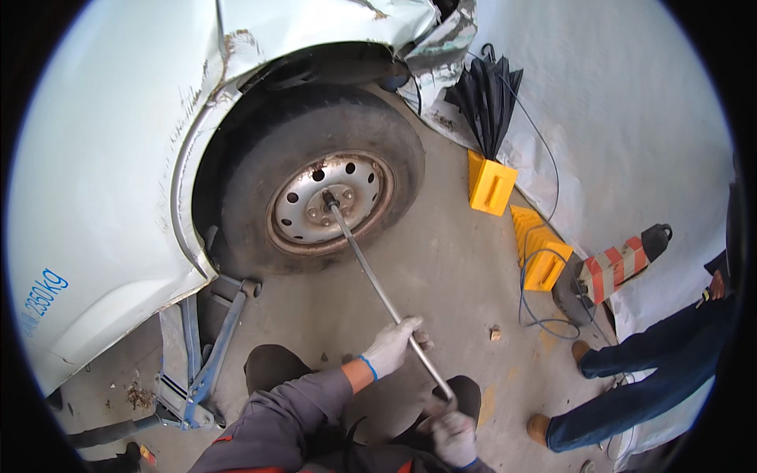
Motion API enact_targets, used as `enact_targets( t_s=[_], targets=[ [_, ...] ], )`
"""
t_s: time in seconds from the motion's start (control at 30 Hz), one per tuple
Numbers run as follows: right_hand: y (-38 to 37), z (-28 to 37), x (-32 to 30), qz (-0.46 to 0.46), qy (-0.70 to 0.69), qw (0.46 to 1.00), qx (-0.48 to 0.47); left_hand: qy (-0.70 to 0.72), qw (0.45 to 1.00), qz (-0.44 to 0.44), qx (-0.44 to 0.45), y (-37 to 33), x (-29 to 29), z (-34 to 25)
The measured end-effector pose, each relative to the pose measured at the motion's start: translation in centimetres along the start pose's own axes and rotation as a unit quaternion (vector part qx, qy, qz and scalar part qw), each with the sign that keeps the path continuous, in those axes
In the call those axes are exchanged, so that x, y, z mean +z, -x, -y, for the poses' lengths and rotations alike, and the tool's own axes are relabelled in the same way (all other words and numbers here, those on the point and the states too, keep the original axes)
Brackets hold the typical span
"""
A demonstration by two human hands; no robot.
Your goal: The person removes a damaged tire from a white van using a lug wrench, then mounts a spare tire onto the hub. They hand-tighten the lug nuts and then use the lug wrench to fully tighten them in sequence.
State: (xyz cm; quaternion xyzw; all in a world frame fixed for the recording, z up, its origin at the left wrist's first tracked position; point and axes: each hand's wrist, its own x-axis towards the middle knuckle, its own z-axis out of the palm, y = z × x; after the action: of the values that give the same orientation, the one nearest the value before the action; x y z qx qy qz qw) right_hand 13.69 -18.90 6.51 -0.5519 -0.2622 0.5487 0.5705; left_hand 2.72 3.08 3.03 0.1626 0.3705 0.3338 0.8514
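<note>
A long-handled lug wrench slants down from the wheel towards me, its dark socket end on the hub among the lug nuts. My left hand, in a white work glove with a blue cuff edge, is wrapped round the lower half of the bar. Close to the bar's near end is my gloved right hand, closed round it and slightly blurred. The wheel's silver steel rim is rusty at the edge, and its black tire sits within the white vehicle's wheel arch.
A blue-grey jack stands by the vehicle's lower edge. To the right are yellow wheel chocks, a folded black umbrella, a toppled red-and-white cone and a loose cable. Another person stands at far right.
</note>
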Motion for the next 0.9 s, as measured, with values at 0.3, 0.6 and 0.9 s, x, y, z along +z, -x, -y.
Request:
enact_targets(
  t_s=[0.3,0.6,0.9],
  targets=[
    [-0.7,2.7,-0.5,0.141,0.243,0.946,-0.162,0.036,0.997,-0.054,0.037,-0.9,-0.2,-1.0],
    [-0.6,3.0,0.5,0.235,0.248,0.924,-0.174,0.041,0.996,0.009,0.079,-1.7,-1.3,-1.1],
    [-1.2,-0.2,1.1,0.085,0.249,0.965,-0.003,0.034,0.997,-0.025,0.058,-1.8,-1.2,-1.2]
  ],
)
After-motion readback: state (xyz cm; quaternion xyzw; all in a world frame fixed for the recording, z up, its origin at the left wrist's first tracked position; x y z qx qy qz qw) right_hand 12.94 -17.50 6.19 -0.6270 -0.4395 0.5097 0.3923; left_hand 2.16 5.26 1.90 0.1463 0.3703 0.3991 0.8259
